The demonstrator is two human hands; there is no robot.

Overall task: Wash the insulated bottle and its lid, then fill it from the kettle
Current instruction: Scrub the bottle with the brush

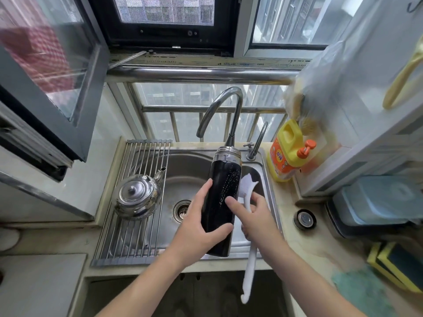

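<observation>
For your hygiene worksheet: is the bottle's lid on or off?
Off: the bottle shows bare threaded steel at its neck, no lid in view.

One wide-angle view from the person's head looks forward and steeply down, close over the sink (pixel 266 179) and the surface (pixel 295 227) around it, taking in the window (pixel 164 24) above; straight lines bow at the edges.

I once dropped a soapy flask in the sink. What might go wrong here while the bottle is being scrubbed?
1. The black bottle carries suds and is held over the sink by the left hand alone; it may slip.
2. The right hand holds the white brush high up, so its long handle could knock the sink's front edge.
3. The kettle sits on the drying rack close by; splashes may reach it.
</observation>
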